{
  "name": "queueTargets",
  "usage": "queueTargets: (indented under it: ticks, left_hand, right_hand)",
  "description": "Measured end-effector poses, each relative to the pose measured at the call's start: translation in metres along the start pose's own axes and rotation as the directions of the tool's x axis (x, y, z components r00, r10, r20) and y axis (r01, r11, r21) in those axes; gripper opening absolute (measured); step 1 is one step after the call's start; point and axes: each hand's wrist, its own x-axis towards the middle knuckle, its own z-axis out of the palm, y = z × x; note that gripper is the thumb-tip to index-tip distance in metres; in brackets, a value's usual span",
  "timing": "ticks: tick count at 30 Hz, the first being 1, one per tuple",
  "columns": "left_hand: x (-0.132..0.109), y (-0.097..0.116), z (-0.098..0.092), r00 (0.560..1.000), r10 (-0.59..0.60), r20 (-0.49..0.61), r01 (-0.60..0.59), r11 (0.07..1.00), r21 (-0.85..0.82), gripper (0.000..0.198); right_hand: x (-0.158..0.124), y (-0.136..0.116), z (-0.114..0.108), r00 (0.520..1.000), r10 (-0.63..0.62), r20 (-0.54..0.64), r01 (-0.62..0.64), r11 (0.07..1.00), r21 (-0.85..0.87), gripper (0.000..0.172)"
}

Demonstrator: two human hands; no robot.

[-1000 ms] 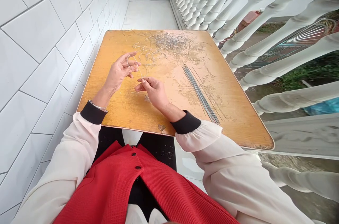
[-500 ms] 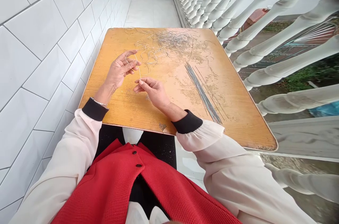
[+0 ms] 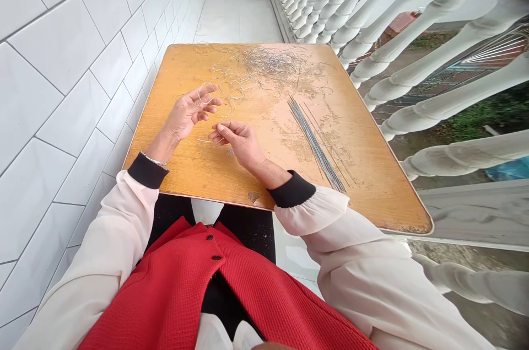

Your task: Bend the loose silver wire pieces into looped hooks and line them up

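Note:
A thin, pale wire loop (image 3: 200, 94) hangs about the index finger of my left hand (image 3: 187, 113), which holds it loosely with the other fingers spread. My right hand (image 3: 242, 143) is closed in a pinch, thumb against forefinger, just right of and below the left. A short, straight bit of wire (image 3: 203, 140) sticks out leftward from its fingertips. Whether this bit joins the loop, I cannot tell. Both hands are over the near left part of the worn wooden table (image 3: 177, 179).
A tangled heap of bent wires (image 3: 273, 60) lies at the table's far side. On the right is a bundle of straight grey wires (image 3: 316, 143), with a few loose ones beside it. A tiled wall (image 3: 61, 91) stands left; a white balustrade (image 3: 438, 91) runs along the right.
The wire stretch that ran between my hands no longer shows there. My left fingers have spread, and a short wire end now points left from my right fingertips.

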Motion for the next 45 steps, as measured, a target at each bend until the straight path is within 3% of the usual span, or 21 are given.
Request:
queueTargets:
  ticks: [5,10,15,18,23,29,33,39,42,45]
  left_hand:
    - [-0.002,0.004,0.001,0.999,-0.037,-0.007,0.038,0.998,0.05,0.045]
    - [-0.002,0.008,0.0,0.999,-0.026,-0.021,0.027,0.999,0.047,0.063]
    - [-0.003,0.007,0.002,0.998,0.054,0.024,-0.056,0.994,0.092,0.057]
    - [-0.003,0.006,0.007,0.994,0.094,-0.05,-0.085,0.984,0.157,0.047]
    - [0.002,0.002,0.013,0.986,0.09,-0.139,-0.066,0.984,0.167,0.061]
    - [0.006,-0.001,0.013,0.984,0.065,-0.166,-0.035,0.984,0.174,0.069]
    - [0.004,-0.001,0.016,0.989,0.051,-0.14,-0.025,0.983,0.182,0.067]
    - [-0.002,-0.01,0.028,0.996,0.052,-0.078,-0.028,0.959,0.281,0.066]
    - [-0.003,-0.01,0.022,0.997,0.071,-0.016,-0.061,0.938,0.342,0.061]
    - [-0.002,-0.005,0.006,0.984,0.147,0.104,-0.179,0.873,0.455,0.043]
  right_hand:
    - [0.002,0.001,-0.002,0.995,0.016,-0.097,-0.015,1.0,0.01,0.034]
    - [0.005,0.001,-0.002,0.987,0.041,-0.158,-0.059,0.992,-0.109,0.018]
    - [0.009,0.006,-0.003,0.986,0.015,-0.168,-0.056,0.97,-0.238,0.02]
    - [0.008,0.01,-0.003,0.992,-0.004,-0.124,-0.029,0.965,-0.259,0.023]
    - [0.004,0.013,0.001,0.999,-0.033,0.034,0.04,0.974,-0.221,0.037]
    - [-0.002,0.009,0.006,0.984,0.054,0.167,-0.031,0.99,-0.135,0.054]
    - [-0.004,0.002,0.006,0.974,0.087,0.208,-0.074,0.995,-0.07,0.055]
    - [-0.003,-0.005,0.003,0.997,-0.013,0.078,0.016,0.999,-0.043,0.051]
    - [-0.001,-0.009,-0.001,0.999,-0.034,0.021,0.036,0.998,-0.057,0.047]
    - [0.0,-0.013,-0.006,1.0,-0.018,-0.023,0.016,0.997,-0.076,0.041]
